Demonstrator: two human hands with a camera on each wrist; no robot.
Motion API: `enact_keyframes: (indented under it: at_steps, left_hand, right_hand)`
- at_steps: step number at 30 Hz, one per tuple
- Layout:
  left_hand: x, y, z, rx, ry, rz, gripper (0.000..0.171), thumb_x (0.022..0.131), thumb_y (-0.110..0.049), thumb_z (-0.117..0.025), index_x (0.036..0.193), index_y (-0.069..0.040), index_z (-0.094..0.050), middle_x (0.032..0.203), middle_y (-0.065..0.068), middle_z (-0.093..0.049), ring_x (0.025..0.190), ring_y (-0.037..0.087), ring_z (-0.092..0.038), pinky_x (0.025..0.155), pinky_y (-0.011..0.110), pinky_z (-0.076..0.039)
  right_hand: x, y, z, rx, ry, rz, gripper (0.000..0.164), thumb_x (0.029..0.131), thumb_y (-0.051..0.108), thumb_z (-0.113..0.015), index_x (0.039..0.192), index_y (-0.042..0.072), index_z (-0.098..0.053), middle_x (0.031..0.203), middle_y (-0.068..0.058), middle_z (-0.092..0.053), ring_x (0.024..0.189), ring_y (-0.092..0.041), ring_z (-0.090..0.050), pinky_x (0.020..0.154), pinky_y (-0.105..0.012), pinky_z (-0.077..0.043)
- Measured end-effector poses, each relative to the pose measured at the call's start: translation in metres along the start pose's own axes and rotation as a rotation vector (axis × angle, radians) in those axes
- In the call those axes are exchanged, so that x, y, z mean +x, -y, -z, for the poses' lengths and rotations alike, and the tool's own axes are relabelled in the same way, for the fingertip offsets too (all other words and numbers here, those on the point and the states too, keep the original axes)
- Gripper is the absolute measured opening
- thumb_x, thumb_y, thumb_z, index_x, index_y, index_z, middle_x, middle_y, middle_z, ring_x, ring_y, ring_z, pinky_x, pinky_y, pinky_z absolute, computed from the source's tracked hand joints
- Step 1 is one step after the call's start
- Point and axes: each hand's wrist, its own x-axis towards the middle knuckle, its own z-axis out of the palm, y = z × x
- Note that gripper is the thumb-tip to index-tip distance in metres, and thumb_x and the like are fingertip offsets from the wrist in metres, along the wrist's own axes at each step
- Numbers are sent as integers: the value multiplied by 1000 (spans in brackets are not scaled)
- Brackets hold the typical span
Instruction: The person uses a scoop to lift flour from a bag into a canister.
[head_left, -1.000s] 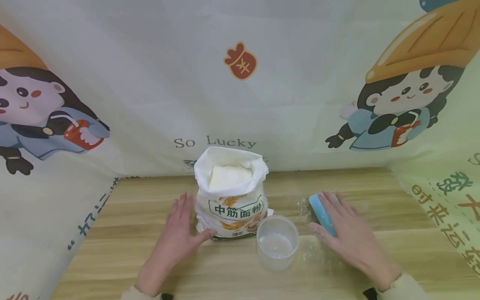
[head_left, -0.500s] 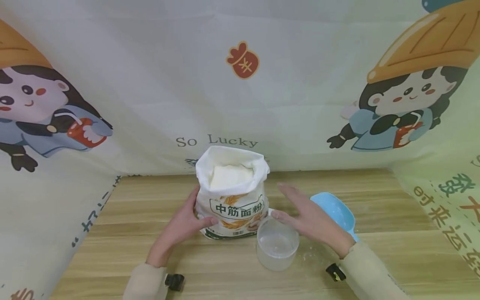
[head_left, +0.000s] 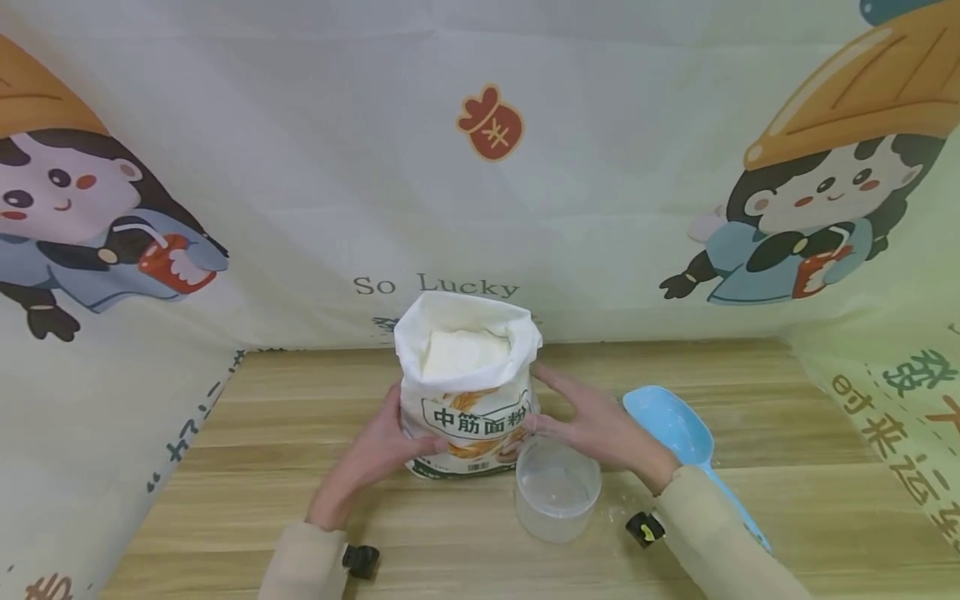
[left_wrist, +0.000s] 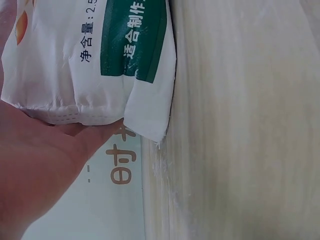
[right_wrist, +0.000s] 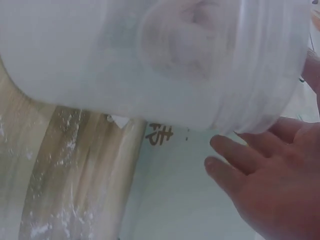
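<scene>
A white paper flour bag (head_left: 468, 425), its top open and flour (head_left: 463, 352) showing inside, stands upright at the middle of the table. My left hand (head_left: 382, 446) grips its left side, thumb across the front and fingers round behind; the left wrist view shows those fingers (left_wrist: 80, 137) at the bag's edge. From the right, my right hand (head_left: 600, 425) holds the other side, with the thumb at the front edge and fingertips hidden behind. A clear plastic cup (head_left: 557, 500) stands just in front of the right hand and fills much of the right wrist view.
A blue scoop (head_left: 671, 421) lies on the wooden table (head_left: 247, 467) to the right, its handle partly behind my right sleeve. White powder specks (right_wrist: 70, 135) mark the tabletop near the cup. A printed cloth (head_left: 592, 208) encloses the back and sides.
My right hand has let go of the blue scoop, leaving it on the table, and moved left to the bag's right side. My left hand has closed in round the bag's left side.
</scene>
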Motion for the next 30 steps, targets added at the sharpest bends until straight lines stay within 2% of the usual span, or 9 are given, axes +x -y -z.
enact_keyframes:
  at_steps: [5, 10, 14, 19, 25, 30]
  left_hand:
    - [-2, -1, -3, 40, -35, -10, 106, 71, -15, -95, 156, -7, -31, 136, 15, -61, 128, 39, -56, 112, 62, -40]
    - [-2, -4, -9, 77, -54, -32, 106, 67, -17, -98, 154, -11, -37, 135, 11, -63, 128, 35, -57, 113, 60, -41]
    - [-5, -7, -13, 129, -108, 6, 110, 63, -19, -100, 152, -5, -37, 136, 16, -61, 128, 38, -56, 112, 60, -41]
    - [-10, -11, -16, 186, -169, 45, 109, 60, -18, -101, 148, 2, -38, 136, 22, -58, 127, 40, -56, 110, 60, -44]
    - [-16, -15, -17, 216, -186, 81, 107, 62, -25, -101, 145, 1, -40, 134, 22, -60, 123, 39, -58, 107, 58, -47]
    - [-17, -13, -13, 180, -175, 54, 111, 63, -23, -101, 151, -2, -36, 135, 18, -59, 125, 37, -58, 110, 58, -44]
  right_hand:
    - [4, -2, -3, 81, 30, 0, 79, 99, 48, -66, 162, 14, -33, 163, -12, -38, 142, -40, -47, 115, -61, -38]
    - [3, -5, -2, 125, 33, 19, 72, 102, 41, -64, 160, 9, -37, 160, -16, -43, 139, -40, -49, 114, -60, -39]
    - [4, -9, -1, 122, 44, 51, 69, 104, 37, -63, 159, 6, -37, 159, -16, -44, 141, -39, -48, 116, -58, -37]
    - [8, -12, 0, 150, 96, 75, 69, 105, 36, -60, 161, 6, -33, 160, -17, -42, 142, -38, -46, 117, -57, -36]
    - [11, -13, 2, 207, 136, 70, 71, 106, 37, -58, 162, 6, -30, 161, -19, -39, 141, -41, -47, 116, -57, -37]
    - [11, -12, 2, 207, 125, 84, 70, 106, 36, -59, 163, 8, -30, 163, -16, -37, 143, -42, -43, 117, -57, -37]
